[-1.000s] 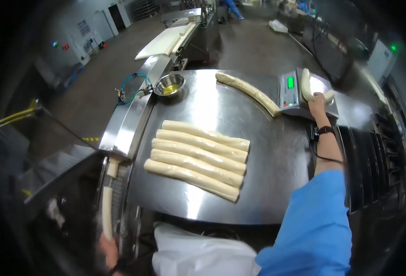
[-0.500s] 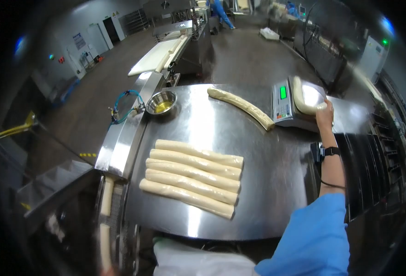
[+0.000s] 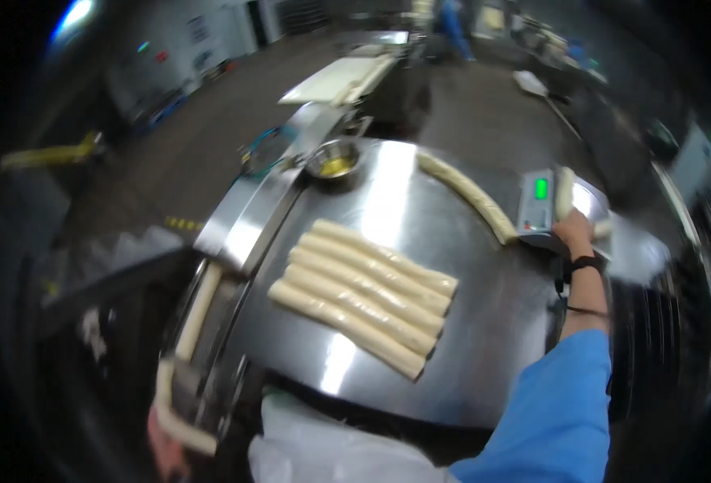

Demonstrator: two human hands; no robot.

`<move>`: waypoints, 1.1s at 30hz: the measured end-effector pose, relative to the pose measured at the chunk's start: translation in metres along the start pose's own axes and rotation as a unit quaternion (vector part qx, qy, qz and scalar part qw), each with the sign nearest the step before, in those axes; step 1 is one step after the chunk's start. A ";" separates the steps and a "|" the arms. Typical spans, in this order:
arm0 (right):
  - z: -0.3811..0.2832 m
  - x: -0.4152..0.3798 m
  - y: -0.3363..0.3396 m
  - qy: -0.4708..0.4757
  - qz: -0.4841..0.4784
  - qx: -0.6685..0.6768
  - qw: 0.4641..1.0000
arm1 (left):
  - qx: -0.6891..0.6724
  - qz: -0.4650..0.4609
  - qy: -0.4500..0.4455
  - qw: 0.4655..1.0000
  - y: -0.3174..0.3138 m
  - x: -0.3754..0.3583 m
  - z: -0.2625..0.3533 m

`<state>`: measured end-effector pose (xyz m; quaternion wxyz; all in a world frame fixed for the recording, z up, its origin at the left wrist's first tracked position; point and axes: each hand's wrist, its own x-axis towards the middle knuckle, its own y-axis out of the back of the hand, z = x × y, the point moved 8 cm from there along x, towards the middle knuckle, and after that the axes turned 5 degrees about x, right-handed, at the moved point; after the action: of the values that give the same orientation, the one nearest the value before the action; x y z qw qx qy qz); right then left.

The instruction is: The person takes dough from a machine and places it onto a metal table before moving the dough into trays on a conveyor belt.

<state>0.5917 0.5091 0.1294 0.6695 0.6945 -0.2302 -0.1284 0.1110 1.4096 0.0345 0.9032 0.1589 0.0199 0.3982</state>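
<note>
At the lower left, my left hand (image 3: 166, 444) grips a bent dough roll (image 3: 188, 433) beside the conveyor; motion smears the fingers. My right hand (image 3: 574, 230) is at the front edge of the digital scale (image 3: 535, 211), its fingers closed on a curved dough roll (image 3: 564, 193) that lies on the pan. My hand partly hides that roll. Several pale, shiny dough rolls (image 3: 363, 294) lie side by side on the steel table (image 3: 492, 322). One longer dough roll (image 3: 468, 196) rests apart from them, close to the scale.
A metal bowl (image 3: 335, 163) of yellow liquid stands at the table's back left corner. Along the left side runs a conveyor with a steel cover (image 3: 255, 221), and another dough roll (image 3: 200, 310) lies on it. Behind, a person in blue (image 3: 455, 30) is near machinery.
My left hand has come further into view, lifting a dough roll that was straight on the conveyor and now bends. My right hand remains at the scale. The whole view has turned and blurred.
</note>
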 end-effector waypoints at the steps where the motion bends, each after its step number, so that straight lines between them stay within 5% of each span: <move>1: -0.014 0.002 -0.003 0.013 -0.030 -0.024 0.999 | -0.288 0.000 0.234 0.929 -0.022 0.011 -0.017; 4: -0.049 0.036 -0.049 0.124 0.016 0.073 0.990 | -0.290 0.030 0.251 0.923 -0.088 0.017 -0.012; 6: -0.098 0.017 -0.073 0.216 0.026 0.128 0.968 | -0.328 -0.095 0.249 0.906 -0.167 0.004 0.007; 10: -0.216 -0.109 -0.147 0.355 -0.215 0.235 0.879 | -0.181 -0.315 0.250 0.897 -0.322 -0.050 0.025; 12: -0.260 -0.188 -0.126 0.382 -0.157 0.266 0.871 | -0.142 -0.370 0.149 0.906 -0.365 -0.075 0.028; 14: -0.285 -0.216 -0.123 0.398 -0.118 0.205 0.886 | -0.182 -0.361 0.231 0.885 -0.369 -0.094 0.052; 16: -0.301 -0.245 -0.120 0.413 -0.070 0.153 0.895 | -0.110 -0.369 0.166 0.908 -0.381 -0.091 0.023; 17: -0.315 -0.268 -0.119 0.482 -0.077 0.142 0.861 | 0.069 -0.361 0.000 0.930 -0.380 -0.077 0.033; 21: -0.370 -0.427 -0.053 0.702 -0.164 0.287 0.631 | 0.179 -0.326 -0.052 0.927 -0.390 -0.079 0.037; 22: -0.379 -0.466 -0.041 0.763 -0.138 0.270 0.571 | 0.295 -0.238 -0.220 0.899 -0.389 -0.080 0.056; 23: -0.393 -0.493 -0.051 0.777 -0.162 0.223 0.566 | 0.399 -0.139 -0.375 0.825 -0.388 -0.089 0.069; 25: -0.419 -0.529 -0.068 0.781 -0.233 0.157 0.558 | 0.352 -0.211 -0.324 0.852 -0.391 -0.099 0.012; 28: -0.443 -0.559 -0.094 0.813 -0.210 0.004 0.543 | 0.267 -0.310 -0.281 0.868 -0.371 -0.100 0.006; 30: -0.447 -0.564 -0.091 0.842 -0.187 0.054 0.503 | 0.267 -0.361 -0.242 0.860 -0.360 -0.101 0.018; 32: -0.461 -0.541 -0.086 0.746 -0.312 0.114 0.577 | 0.269 -0.302 -0.264 0.876 -0.325 -0.095 0.050; 33: -0.463 -0.520 -0.068 0.707 -0.300 0.193 0.610 | 0.268 -0.285 -0.252 0.885 -0.306 -0.084 0.050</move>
<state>0.3792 1.1679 0.0271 0.3990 0.7126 0.5171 0.2562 0.2799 1.1420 -0.0182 0.8754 0.4774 -0.0575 0.0498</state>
